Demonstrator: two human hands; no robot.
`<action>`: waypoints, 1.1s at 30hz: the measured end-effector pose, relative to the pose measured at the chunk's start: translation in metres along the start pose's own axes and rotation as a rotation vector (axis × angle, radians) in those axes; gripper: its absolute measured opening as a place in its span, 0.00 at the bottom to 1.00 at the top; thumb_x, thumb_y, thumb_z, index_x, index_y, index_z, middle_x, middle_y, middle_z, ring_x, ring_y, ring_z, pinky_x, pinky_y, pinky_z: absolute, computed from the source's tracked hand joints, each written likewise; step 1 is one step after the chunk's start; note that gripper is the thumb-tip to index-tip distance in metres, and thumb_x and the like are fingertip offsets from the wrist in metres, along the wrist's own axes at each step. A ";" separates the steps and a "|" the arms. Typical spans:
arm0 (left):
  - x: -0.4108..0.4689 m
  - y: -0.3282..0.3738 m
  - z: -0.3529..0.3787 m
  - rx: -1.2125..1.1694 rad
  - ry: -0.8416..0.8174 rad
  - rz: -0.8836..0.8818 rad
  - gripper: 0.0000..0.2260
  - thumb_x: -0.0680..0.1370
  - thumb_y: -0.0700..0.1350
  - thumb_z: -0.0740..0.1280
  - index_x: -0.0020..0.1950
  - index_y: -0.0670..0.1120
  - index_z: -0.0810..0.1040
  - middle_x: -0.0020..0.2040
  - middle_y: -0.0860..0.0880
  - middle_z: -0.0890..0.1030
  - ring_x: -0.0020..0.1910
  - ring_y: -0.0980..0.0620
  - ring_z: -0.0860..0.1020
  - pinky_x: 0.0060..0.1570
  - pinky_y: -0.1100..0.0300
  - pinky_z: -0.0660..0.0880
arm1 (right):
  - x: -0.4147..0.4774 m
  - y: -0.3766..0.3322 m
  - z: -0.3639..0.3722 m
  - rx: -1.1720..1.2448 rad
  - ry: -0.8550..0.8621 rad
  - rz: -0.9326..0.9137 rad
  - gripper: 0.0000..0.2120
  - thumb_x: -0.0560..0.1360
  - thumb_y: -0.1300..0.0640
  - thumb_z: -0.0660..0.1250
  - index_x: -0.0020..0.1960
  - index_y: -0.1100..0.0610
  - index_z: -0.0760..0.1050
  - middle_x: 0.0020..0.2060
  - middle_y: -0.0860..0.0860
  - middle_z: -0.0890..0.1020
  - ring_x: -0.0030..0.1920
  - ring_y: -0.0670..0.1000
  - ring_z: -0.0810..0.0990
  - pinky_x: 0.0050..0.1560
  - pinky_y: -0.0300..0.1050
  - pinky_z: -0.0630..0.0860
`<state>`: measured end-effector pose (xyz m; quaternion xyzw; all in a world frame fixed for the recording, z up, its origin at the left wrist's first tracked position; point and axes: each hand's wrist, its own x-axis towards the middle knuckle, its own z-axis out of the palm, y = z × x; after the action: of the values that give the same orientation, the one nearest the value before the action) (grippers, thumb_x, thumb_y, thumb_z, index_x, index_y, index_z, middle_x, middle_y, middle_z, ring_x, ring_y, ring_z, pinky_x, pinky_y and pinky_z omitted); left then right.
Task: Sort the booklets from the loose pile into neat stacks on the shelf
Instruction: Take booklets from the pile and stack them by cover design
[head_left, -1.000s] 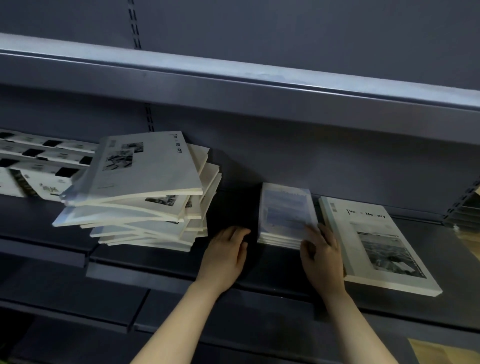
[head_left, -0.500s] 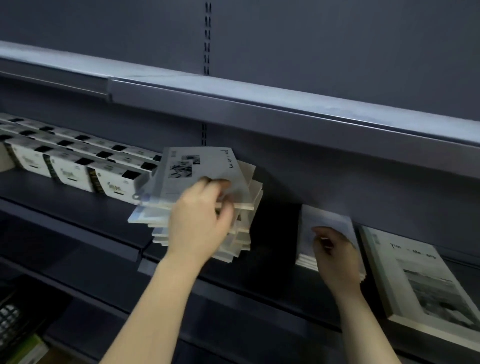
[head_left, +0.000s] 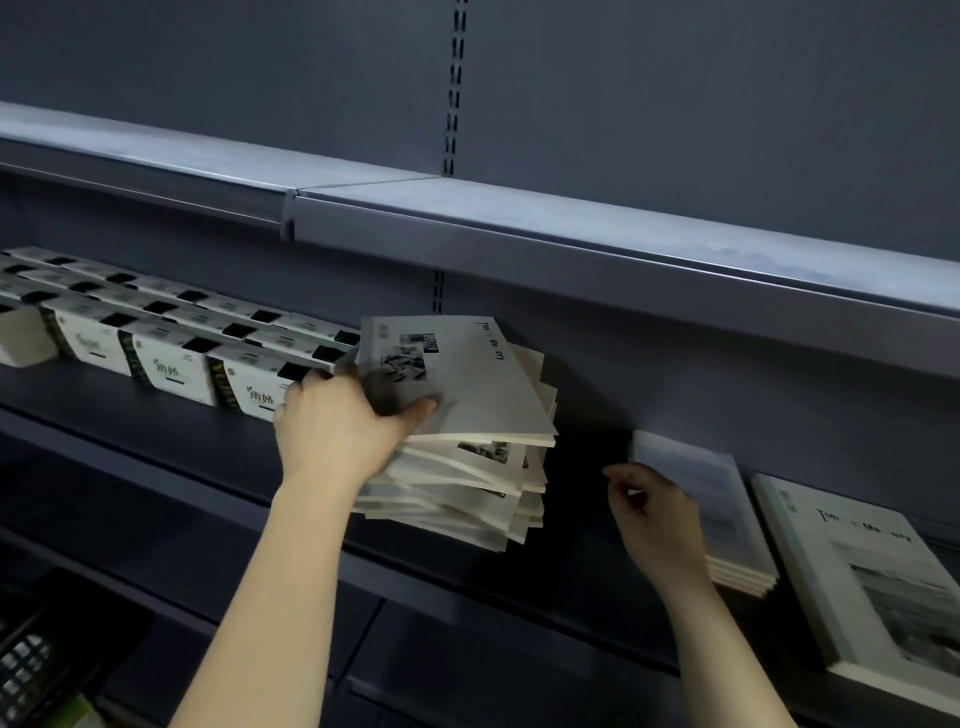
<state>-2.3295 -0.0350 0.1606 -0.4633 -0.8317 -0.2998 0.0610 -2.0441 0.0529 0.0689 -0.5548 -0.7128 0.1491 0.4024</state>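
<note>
A loose, fanned pile of cream booklets lies on the dark shelf at the middle. My left hand grips the top booklet at its left edge, thumb on the cover and fingers behind it. To the right sits a small neat stack of plain-covered booklets. My right hand hovers at that stack's left edge with fingers loosely curled and nothing in it. A larger booklet stack with a photo cover lies at the far right.
Rows of white boxes with dark windows fill the shelf to the left of the pile. An upper shelf's grey front rail runs overhead. A lower shelf lies below, with dark items at bottom left.
My left hand rose from the shelf floor to the top of the loose pile and took hold of the top booklet. My right hand slid off the small stack to its left edge.
</note>
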 end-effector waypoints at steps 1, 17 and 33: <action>0.002 -0.001 -0.001 -0.039 -0.013 0.002 0.38 0.65 0.73 0.64 0.61 0.45 0.76 0.49 0.40 0.80 0.52 0.39 0.76 0.47 0.51 0.75 | -0.001 0.001 0.000 -0.007 -0.001 0.004 0.11 0.76 0.62 0.67 0.53 0.49 0.80 0.45 0.42 0.80 0.41 0.33 0.74 0.39 0.22 0.67; 0.021 -0.017 -0.012 -0.438 -0.089 0.031 0.19 0.67 0.55 0.76 0.51 0.46 0.78 0.42 0.49 0.81 0.43 0.45 0.79 0.41 0.56 0.74 | -0.005 -0.009 0.006 -0.016 -0.024 0.042 0.12 0.76 0.63 0.67 0.56 0.50 0.80 0.47 0.43 0.80 0.46 0.39 0.76 0.46 0.26 0.67; -0.032 0.050 0.022 -0.825 -0.104 0.222 0.14 0.78 0.39 0.64 0.63 0.47 0.71 0.54 0.50 0.81 0.50 0.51 0.80 0.44 0.55 0.79 | -0.005 -0.024 -0.017 0.442 -0.098 0.287 0.14 0.76 0.37 0.58 0.53 0.41 0.77 0.47 0.44 0.82 0.45 0.47 0.81 0.45 0.46 0.78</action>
<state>-2.2668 -0.0265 0.1527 -0.5502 -0.5891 -0.5751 -0.1396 -2.0471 0.0364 0.0937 -0.5410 -0.5956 0.3835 0.4534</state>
